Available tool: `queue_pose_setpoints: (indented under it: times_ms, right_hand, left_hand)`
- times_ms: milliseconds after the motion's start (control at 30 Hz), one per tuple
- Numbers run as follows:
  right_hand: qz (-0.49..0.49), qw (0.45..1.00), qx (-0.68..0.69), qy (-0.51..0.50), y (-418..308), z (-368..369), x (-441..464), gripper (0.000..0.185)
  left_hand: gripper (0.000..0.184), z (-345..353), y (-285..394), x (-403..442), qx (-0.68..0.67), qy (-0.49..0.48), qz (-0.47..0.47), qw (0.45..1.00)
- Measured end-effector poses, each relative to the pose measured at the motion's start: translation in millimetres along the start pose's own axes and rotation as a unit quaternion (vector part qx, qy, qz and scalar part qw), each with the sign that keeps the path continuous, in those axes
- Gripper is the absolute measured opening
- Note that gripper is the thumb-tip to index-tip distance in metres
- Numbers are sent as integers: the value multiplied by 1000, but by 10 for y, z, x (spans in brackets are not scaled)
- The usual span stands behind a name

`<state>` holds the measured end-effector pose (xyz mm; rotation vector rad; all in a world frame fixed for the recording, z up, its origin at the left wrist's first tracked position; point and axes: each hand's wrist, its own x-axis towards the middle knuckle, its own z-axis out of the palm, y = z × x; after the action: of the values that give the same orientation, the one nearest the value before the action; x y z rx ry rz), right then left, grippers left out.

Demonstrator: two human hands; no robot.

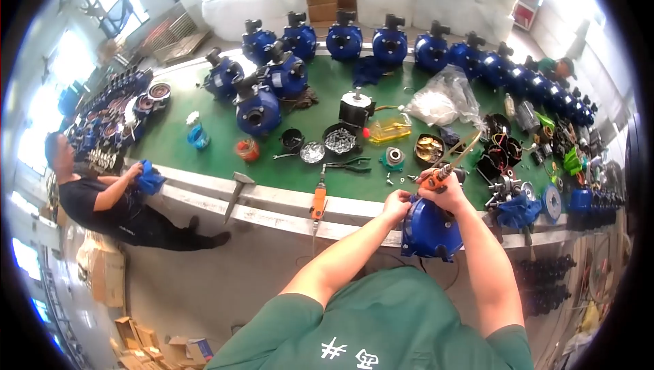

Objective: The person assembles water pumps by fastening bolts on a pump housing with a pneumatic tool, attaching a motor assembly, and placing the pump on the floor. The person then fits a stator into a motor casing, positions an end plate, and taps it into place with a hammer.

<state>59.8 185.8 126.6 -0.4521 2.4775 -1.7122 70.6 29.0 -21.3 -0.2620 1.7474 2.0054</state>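
My right hand [446,191] is wrapped round an orange power screwdriver [434,179], held over the top of a blue motor pump [429,230] at the table's front edge. The driver's tip is hidden from me. My left hand [397,204] is closed at the pump's upper left edge; its fingertips are partly hidden against the housing. On the green table [300,183] behind my hands lie a few loose bolts [390,179], a round bearing part with a green base [393,158] and a black bowl with brass-coloured parts [429,147].
A second orange driver [318,203], a hammer [237,194] and pliers [349,164] lie near the front edge. Several blue pumps [344,42] line the back. Bowls of screws [340,140] and a yellow bottle [390,129] stand mid-table. At the left a person [102,193] holds a blue cloth.
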Motion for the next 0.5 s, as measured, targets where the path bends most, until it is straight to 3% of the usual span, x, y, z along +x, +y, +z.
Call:
queue_pose_setpoints:
  times_ms: [67,167,267,333,433,467,500]
  right_hand:
    - [-30,999,-41,-12,86,-22,13,36]
    - [27,999,10,-16,95,-23,25,45]
    - [42,996,72,8,105,-6,36,40]
    - [-27,999,-34,-5,114,-32,49,28]
    - [-72,996,-58,-10,138,-30,61,25]
    - [-62,997,-51,-4,181,-34,78,25]
    - [-71,997,-37,-9,231,-40,86,25]
  left_hand:
    - [47,17,-11,-21,57,38,22,997]
    - [48,2,-43,-78,76,69,37,994]
    - [47,11,-175,-137,124,82,59,987]
    - [45,27,-242,-295,105,98,59,988]
    - [43,7,-633,-336,145,129,76,978]
    - [40,29,-794,-379,19,126,71,989]
    - [37,8,-910,-447,24,131,87,987]
